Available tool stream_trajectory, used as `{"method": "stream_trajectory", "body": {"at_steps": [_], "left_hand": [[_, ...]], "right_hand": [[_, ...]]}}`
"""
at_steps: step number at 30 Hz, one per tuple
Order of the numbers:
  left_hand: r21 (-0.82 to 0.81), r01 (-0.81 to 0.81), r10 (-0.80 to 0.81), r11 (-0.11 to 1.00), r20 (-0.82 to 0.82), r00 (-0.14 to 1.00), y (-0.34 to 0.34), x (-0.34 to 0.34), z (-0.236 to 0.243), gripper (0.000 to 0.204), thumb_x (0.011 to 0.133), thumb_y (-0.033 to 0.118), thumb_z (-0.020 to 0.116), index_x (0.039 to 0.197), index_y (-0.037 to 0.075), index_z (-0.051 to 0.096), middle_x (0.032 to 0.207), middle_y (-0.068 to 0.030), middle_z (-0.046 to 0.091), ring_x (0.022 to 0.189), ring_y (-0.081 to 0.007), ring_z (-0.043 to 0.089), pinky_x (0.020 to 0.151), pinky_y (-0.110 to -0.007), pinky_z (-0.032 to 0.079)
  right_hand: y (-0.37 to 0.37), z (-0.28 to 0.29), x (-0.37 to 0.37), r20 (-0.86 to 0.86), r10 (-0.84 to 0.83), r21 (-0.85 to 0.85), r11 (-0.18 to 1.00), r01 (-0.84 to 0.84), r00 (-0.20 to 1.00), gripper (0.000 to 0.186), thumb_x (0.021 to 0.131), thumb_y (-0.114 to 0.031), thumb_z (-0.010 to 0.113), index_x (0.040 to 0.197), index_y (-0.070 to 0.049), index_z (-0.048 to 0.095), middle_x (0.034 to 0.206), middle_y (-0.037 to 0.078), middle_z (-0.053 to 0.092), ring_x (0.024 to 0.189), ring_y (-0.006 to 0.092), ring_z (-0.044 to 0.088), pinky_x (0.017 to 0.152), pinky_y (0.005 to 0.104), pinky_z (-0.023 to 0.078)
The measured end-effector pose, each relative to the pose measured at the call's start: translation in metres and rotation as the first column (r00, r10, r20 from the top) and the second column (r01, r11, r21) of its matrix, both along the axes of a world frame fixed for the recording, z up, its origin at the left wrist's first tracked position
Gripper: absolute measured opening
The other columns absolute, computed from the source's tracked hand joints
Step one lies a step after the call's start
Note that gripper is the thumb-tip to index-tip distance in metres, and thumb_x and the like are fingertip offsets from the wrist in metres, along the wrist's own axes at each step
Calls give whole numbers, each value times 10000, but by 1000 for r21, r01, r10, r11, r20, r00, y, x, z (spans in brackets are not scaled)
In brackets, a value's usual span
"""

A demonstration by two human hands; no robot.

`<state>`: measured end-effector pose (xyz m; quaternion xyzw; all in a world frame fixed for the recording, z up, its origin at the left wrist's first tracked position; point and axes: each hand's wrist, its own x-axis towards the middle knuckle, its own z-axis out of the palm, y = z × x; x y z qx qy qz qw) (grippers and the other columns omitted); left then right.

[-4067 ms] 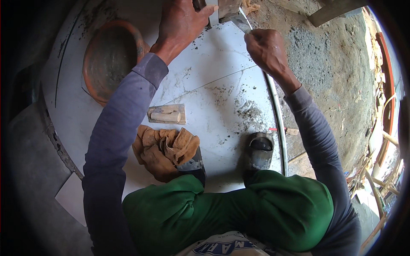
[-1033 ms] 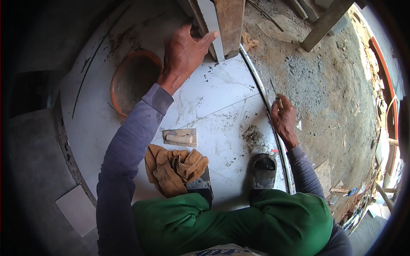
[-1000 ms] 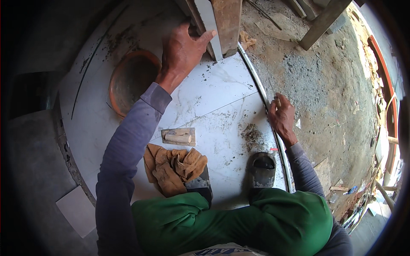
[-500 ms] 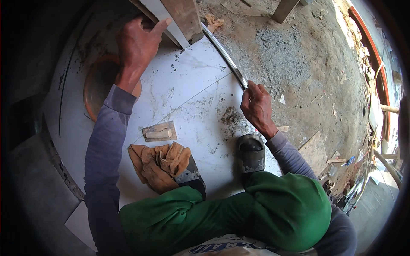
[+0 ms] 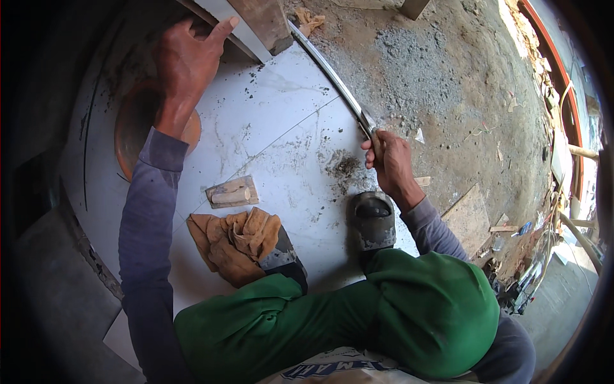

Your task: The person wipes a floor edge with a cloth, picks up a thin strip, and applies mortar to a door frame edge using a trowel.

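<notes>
My left hand (image 5: 185,67) is at the upper left, its thumb laid over the edge of an upright white-faced board (image 5: 246,32); its fingers curl behind, partly hidden. Beside that board stands a brown wooden post (image 5: 265,22). Closed round the brownish handle of a small trowel-like tool (image 5: 376,146), my right hand (image 5: 394,163) is at the floor's right edge. The tool's narrow metal end meets a shiny metal strip (image 5: 329,72) along the edge of the white tiles (image 5: 281,169). Where tool and strip divide is hard to make out.
A wooden float (image 5: 231,192) lies on the tiles near a crumpled brown cloth (image 5: 246,240), which rests against my left sandal (image 5: 281,256). An orange-brown basin (image 5: 131,128) sits left, partly behind my forearm. Rough ground with grey gravel (image 5: 419,67) borders the tiles on the right.
My right hand has turned and shifted slightly down, showing more of the tool's handle. The view has shifted a little; my left hand stays at the board.
</notes>
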<state>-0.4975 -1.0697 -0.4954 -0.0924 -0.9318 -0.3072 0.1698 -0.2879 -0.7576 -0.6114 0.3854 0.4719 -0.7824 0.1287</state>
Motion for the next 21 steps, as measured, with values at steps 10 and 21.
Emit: {"method": "stream_trajectory", "body": {"at_steps": [10, 21], "left_hand": [[-53, -25, 28, 998, 63, 998, -1, -1, 2, 562, 886, 473, 856, 833, -62, 692, 598, -20, 554, 544, -101, 455, 524, -311, 433], [42, 4, -7, 999, 61, 998, -2, -3, -1, 508, 903, 437, 852, 824, -35, 681, 610, -14, 578, 532, -92, 485, 500, -316, 428]], "right_hand": [[-16, 17, 17, 103, -86, -169, 980, 103, 991, 235, 1089, -256, 515, 1062, -27, 564, 843, 131, 661, 609, 193, 600, 524, 350, 494], [-1, 4, 28, 40, 67, -172, 983, -60, 997, 277, 1120, -304, 508, 1061, -40, 569, 851, 112, 660, 594, 183, 600, 535, 336, 519]]}}
